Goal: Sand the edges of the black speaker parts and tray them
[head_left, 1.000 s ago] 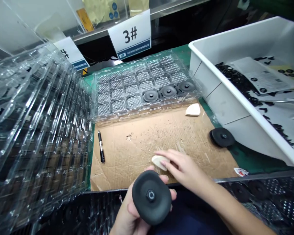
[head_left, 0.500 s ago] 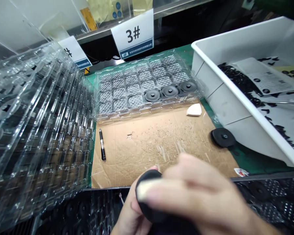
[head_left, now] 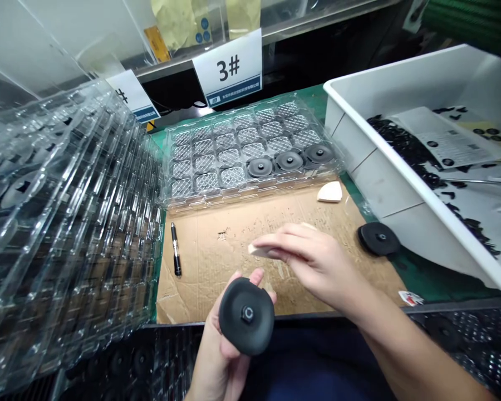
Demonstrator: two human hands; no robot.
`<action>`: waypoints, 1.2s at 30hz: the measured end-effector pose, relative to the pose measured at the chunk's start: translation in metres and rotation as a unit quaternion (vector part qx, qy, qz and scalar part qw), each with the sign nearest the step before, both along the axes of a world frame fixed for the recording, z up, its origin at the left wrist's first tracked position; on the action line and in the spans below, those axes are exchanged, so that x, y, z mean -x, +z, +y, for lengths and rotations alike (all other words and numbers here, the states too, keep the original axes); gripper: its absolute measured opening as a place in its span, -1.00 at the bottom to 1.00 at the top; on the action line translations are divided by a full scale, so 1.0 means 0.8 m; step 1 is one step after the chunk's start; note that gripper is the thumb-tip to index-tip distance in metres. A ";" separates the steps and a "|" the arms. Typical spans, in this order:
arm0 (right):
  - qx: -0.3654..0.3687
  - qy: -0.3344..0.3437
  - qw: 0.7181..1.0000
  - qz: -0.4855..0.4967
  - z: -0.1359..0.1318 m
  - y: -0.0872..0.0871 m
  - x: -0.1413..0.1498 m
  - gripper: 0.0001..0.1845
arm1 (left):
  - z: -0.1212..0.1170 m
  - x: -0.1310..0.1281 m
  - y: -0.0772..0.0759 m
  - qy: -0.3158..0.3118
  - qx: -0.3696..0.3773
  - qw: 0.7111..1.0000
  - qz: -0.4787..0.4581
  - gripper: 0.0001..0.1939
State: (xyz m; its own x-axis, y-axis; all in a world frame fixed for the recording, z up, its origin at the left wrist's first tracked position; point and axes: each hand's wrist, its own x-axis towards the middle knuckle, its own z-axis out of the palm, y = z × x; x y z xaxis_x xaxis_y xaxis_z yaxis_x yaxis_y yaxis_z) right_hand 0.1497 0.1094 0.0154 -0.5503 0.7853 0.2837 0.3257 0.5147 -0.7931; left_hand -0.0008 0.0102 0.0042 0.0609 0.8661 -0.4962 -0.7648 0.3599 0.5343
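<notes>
My left hand [head_left: 222, 350] grips a round black disc part [head_left: 246, 316] with a small hub in its middle, held up near the front edge of the bench. My right hand [head_left: 313, 260] hovers just above and right of it, fingers pinched on a small cream-white sponge wedge [head_left: 259, 250]. Under both hands lies a scuffed sheet of cardboard [head_left: 242, 234]. Behind it a clear blister tray [head_left: 200, 161] holds three black discs [head_left: 289, 160] in its front row.
A second white wedge [head_left: 329, 192] and a loose black disc [head_left: 378, 239] lie on the right of the cardboard, a black pen [head_left: 176, 257] on its left. Stacked clear trays [head_left: 62, 234] fill the left side. A white bin [head_left: 384, 167] of black parts stands right.
My right hand took the white wedge from the cardboard, swept it across the disc, and now holds it just above. The disc in my left hand stayed about where it was.
</notes>
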 end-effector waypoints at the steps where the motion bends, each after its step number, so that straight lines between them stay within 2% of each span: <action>1: 0.036 -0.025 0.999 -0.013 0.000 -0.014 -0.003 -0.70 | 0.000 0.002 0.002 0.001 -0.016 1.000 -0.006 -0.41; 3: 0.094 -0.017 0.995 -0.034 -0.009 -0.043 -0.007 -0.70 | -0.001 0.006 0.004 -0.003 -0.047 0.999 -0.023 -0.40; 5: 0.114 0.010 0.992 -0.053 -0.024 -0.070 -0.007 -0.72 | -0.002 0.008 0.003 -0.009 -0.059 0.998 -0.037 -0.43; 7: 0.120 0.012 0.991 -0.066 -0.036 -0.085 -0.007 -0.76 | -0.003 0.008 0.001 -0.010 -0.053 0.997 -0.046 -0.44; 8: 0.123 0.002 0.990 -0.066 -0.039 -0.084 -0.007 -0.77 | -0.003 0.008 0.000 -0.010 -0.046 0.998 -0.048 -0.43; 10: 0.131 -0.042 0.989 -0.057 -0.040 -0.066 -0.007 -0.76 | -0.002 0.005 -0.003 -0.008 -0.029 0.999 -0.044 -0.41; 13: 0.099 -0.141 0.985 0.016 -0.041 -0.011 0.002 -0.74 | -0.002 -0.001 -0.004 0.006 -0.003 1.000 -0.020 -0.39; 14: 0.063 -0.137 0.988 0.043 -0.043 0.008 0.008 -0.74 | -0.003 -0.003 -0.003 0.010 0.005 1.000 -0.015 -0.41; 17: -0.035 -0.025 0.997 0.064 -0.051 0.043 0.021 -0.73 | -0.003 -0.005 -0.001 0.017 0.025 0.999 -0.024 -0.59; 19: -0.010 0.057 0.998 0.027 -0.054 0.045 0.017 -0.73 | -0.002 -0.002 0.000 0.028 0.015 0.999 -0.022 -0.62; 21: 0.060 0.079 0.995 -0.016 -0.051 0.035 0.003 -0.75 | -0.002 0.003 -0.001 0.044 0.002 0.999 -0.007 -0.55; 22: 0.092 0.063 0.993 -0.029 -0.049 0.026 -0.007 -0.76 | -0.002 0.005 -0.002 0.047 -0.003 0.999 -0.005 -0.50; 25: 0.168 -0.066 0.983 -0.023 -0.043 -0.007 -0.026 -0.76 | -0.003 0.007 -0.003 0.040 -0.016 0.999 -0.033 -0.44; 27: 0.205 -0.108 0.973 -0.013 -0.044 -0.033 -0.025 -0.73 | -0.004 0.005 -0.002 0.029 -0.033 0.997 -0.065 -0.42; 32: 0.205 -0.048 0.977 -0.027 -0.052 -0.094 0.009 -0.72 | -0.009 -0.002 0.005 0.019 -0.053 0.991 -0.119 -0.45; 34: 0.192 -0.051 0.980 -0.030 -0.056 -0.106 0.017 -0.65 | -0.014 -0.003 0.010 0.015 -0.074 0.986 -0.146 -0.46; 36: 0.176 -0.074 0.981 -0.029 -0.059 -0.106 0.016 -0.59 | -0.020 -0.004 0.015 0.007 -0.097 0.980 -0.175 -0.49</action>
